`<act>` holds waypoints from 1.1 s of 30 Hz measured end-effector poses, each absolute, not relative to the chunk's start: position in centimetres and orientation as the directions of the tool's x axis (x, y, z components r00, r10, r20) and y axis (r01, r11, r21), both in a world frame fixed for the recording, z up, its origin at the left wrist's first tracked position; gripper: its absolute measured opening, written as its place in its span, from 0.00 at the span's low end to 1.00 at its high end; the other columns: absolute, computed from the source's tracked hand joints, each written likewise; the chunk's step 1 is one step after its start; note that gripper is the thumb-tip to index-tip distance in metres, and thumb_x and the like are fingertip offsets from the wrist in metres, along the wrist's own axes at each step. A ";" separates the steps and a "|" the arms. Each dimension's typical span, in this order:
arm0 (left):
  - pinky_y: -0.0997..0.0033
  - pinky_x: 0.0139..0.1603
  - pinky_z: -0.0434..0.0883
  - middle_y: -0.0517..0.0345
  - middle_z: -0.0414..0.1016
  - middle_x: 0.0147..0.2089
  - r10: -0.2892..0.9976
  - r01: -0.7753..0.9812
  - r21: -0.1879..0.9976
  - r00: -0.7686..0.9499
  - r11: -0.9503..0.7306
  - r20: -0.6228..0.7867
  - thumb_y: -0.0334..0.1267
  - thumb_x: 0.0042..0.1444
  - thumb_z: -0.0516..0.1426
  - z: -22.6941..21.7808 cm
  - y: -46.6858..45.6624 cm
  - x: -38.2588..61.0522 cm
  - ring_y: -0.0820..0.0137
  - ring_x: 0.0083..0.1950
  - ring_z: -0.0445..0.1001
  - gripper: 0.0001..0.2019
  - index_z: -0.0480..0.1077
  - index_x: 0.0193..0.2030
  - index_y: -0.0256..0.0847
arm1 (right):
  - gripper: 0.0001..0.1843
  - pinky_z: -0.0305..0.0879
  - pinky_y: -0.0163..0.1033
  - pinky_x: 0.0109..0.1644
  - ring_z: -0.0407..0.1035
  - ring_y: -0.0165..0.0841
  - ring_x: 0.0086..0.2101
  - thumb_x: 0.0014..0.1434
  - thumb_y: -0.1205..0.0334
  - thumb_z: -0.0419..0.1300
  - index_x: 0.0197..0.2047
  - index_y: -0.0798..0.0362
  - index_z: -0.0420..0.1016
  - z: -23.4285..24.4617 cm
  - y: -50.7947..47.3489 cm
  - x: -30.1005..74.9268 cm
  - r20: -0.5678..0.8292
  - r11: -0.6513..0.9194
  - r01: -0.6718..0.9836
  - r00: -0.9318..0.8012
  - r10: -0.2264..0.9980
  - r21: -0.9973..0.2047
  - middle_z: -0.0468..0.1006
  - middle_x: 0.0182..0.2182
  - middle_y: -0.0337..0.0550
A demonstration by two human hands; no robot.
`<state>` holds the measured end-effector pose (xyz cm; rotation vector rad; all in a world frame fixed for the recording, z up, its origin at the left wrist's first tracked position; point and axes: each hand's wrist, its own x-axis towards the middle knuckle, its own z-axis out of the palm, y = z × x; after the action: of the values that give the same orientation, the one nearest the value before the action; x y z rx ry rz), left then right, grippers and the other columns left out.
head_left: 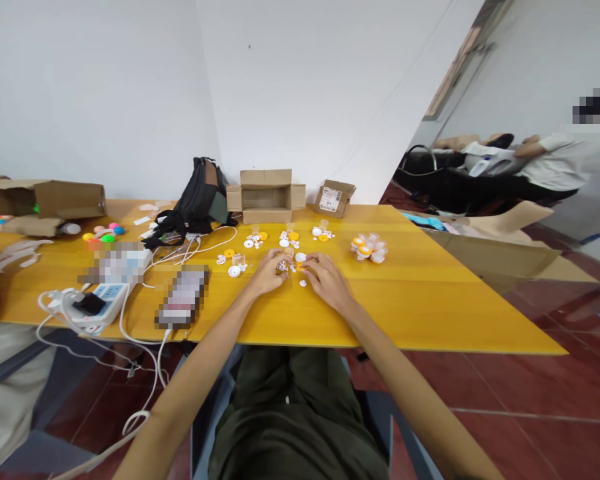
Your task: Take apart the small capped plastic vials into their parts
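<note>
My left hand (269, 273) rests on the table with its fingers curled in beside a white perforated piece (282, 265). A small clear cup partly shows behind its fingertips; what the fingers hold is too small to make out. Opposite it, my right hand (327, 280) has fingers and thumb bent together at a small orange piece (300, 266). A white disc (301, 257) lies just beyond, between the hands. Closer to me is a small white part (303, 283). Similar groups of white discs, orange rings (229, 253) and clear cups (255, 229) lie around them.
To the right sits a cluster of clear-and-orange assembled pieces (369, 247). An open cardboard box (267, 197), a smaller box (335, 198) and a black backpack (200, 193) stand behind. A phone (183, 298), power strip (105, 303) and cables occupy the left.
</note>
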<state>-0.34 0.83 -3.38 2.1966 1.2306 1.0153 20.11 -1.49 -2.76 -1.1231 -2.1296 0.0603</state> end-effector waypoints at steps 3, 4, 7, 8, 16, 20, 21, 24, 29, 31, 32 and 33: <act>0.54 0.67 0.66 0.54 0.67 0.56 0.852 0.548 0.653 0.340 -0.524 0.398 0.26 0.48 0.58 -3.4 0.9 -0.3 0.59 0.64 0.67 0.15 0.73 0.43 0.45 | 0.12 0.70 0.49 0.53 0.72 0.42 0.47 0.67 0.61 0.52 0.42 0.46 0.78 -2.6 -2.6 20.5 0.569 0.618 0.680 -0.347 0.746 -0.395 0.77 0.44 0.48; 0.54 0.67 0.66 0.54 0.67 0.56 0.851 0.551 0.649 0.339 -0.524 0.400 0.26 0.48 0.59 -3.4 0.9 -0.3 0.59 0.64 0.67 0.15 0.73 0.43 0.45 | 0.11 0.70 0.48 0.53 0.72 0.42 0.46 0.67 0.60 0.53 0.42 0.46 0.77 -2.6 -2.9 20.6 0.563 0.620 0.675 -0.352 0.748 -0.401 0.77 0.44 0.47; 0.54 0.66 0.67 0.53 0.68 0.55 0.850 0.556 0.643 0.337 -0.527 0.404 0.27 0.49 0.58 -3.3 0.8 -0.2 0.59 0.63 0.68 0.15 0.74 0.43 0.45 | 0.07 0.70 0.47 0.52 0.72 0.41 0.45 0.66 0.59 0.56 0.40 0.46 0.76 -2.6 -3.4 20.6 0.537 0.638 0.666 -0.400 0.743 -0.387 0.76 0.42 0.47; 0.54 0.66 0.67 0.53 0.68 0.55 0.850 0.556 0.643 0.337 -0.527 0.405 0.27 0.49 0.58 -3.3 0.8 -0.2 0.59 0.63 0.68 0.14 0.73 0.43 0.45 | 0.07 0.70 0.47 0.51 0.72 0.41 0.45 0.65 0.59 0.57 0.39 0.47 0.76 -2.6 -3.4 20.6 0.528 0.649 0.662 -0.422 0.737 -0.375 0.76 0.42 0.47; 0.56 0.67 0.66 0.54 0.68 0.56 0.853 0.548 0.653 0.344 -0.522 0.393 0.29 0.50 0.60 -2.9 0.6 -0.2 0.60 0.62 0.68 0.15 0.73 0.45 0.45 | 0.07 0.70 0.47 0.50 0.71 0.41 0.44 0.65 0.64 0.57 0.38 0.47 0.76 -2.4 -1.9 19.5 0.510 0.667 0.661 -0.465 0.724 -0.343 0.76 0.43 0.47; 0.55 0.66 0.66 0.54 0.68 0.54 0.859 0.544 0.665 0.331 -0.512 0.391 0.31 0.52 0.61 -2.9 0.6 -0.2 0.60 0.60 0.69 0.14 0.72 0.46 0.45 | 0.07 0.70 0.47 0.50 0.70 0.42 0.44 0.64 0.66 0.57 0.37 0.47 0.76 -2.5 -1.2 19.1 0.516 0.651 0.677 -0.443 0.733 -0.343 0.75 0.42 0.47; 0.55 0.66 0.66 0.54 0.68 0.54 0.859 0.541 0.667 0.329 -0.513 0.393 0.32 0.53 0.61 -2.9 0.5 -0.2 0.60 0.60 0.69 0.14 0.72 0.47 0.45 | 0.07 0.70 0.47 0.50 0.70 0.42 0.44 0.64 0.66 0.57 0.38 0.47 0.76 -2.6 -1.1 19.0 0.520 0.648 0.679 -0.438 0.734 -0.344 0.76 0.42 0.47; 0.56 0.65 0.67 0.54 0.69 0.52 0.854 0.527 0.673 0.325 -0.519 0.406 0.32 0.54 0.60 -2.9 0.4 -0.2 0.61 0.59 0.70 0.13 0.72 0.47 0.45 | 0.07 0.70 0.48 0.50 0.70 0.43 0.44 0.65 0.64 0.56 0.39 0.47 0.76 -2.7 -1.1 19.1 0.539 0.647 0.681 -0.422 0.729 -0.343 0.76 0.42 0.47; 0.56 0.65 0.67 0.55 0.70 0.52 0.853 0.510 0.683 0.320 -0.522 0.413 0.32 0.54 0.59 -2.7 0.4 -0.2 0.61 0.58 0.70 0.13 0.72 0.47 0.46 | 0.10 0.68 0.51 0.52 0.70 0.45 0.45 0.66 0.61 0.53 0.43 0.45 0.76 -2.7 -1.7 20.7 0.598 0.599 0.736 -0.336 0.728 -0.316 0.75 0.42 0.49; 0.57 0.64 0.67 0.55 0.69 0.52 0.856 0.512 0.685 0.316 -0.518 0.410 0.31 0.55 0.58 -2.7 0.4 -0.2 0.61 0.58 0.70 0.12 0.72 0.46 0.45 | 0.11 0.67 0.52 0.53 0.69 0.46 0.45 0.66 0.61 0.52 0.43 0.46 0.76 -2.7 -1.7 21.9 0.630 0.543 0.789 -0.271 0.728 -0.288 0.75 0.43 0.50; 0.57 0.64 0.67 0.55 0.69 0.53 0.857 0.514 0.686 0.311 -0.515 0.411 0.31 0.55 0.58 -2.6 0.4 -0.2 0.62 0.58 0.70 0.12 0.72 0.46 0.45 | 0.11 0.66 0.54 0.54 0.68 0.46 0.46 0.66 0.61 0.51 0.44 0.46 0.75 -2.6 -1.5 22.6 0.651 0.504 0.819 -0.226 0.725 -0.276 0.75 0.44 0.51; 0.57 0.64 0.67 0.55 0.69 0.52 0.859 0.515 0.687 0.304 -0.512 0.412 0.31 0.55 0.58 -2.6 0.4 -0.2 0.62 0.58 0.70 0.12 0.72 0.46 0.45 | 0.12 0.65 0.55 0.55 0.67 0.47 0.46 0.66 0.61 0.51 0.45 0.47 0.75 -2.6 -1.3 23.4 0.675 0.460 0.847 -0.176 0.717 -0.268 0.75 0.45 0.52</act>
<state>-0.17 0.40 -2.62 2.1490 1.2230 1.0799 23.40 -1.35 -2.59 -1.3060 -1.9408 -0.2140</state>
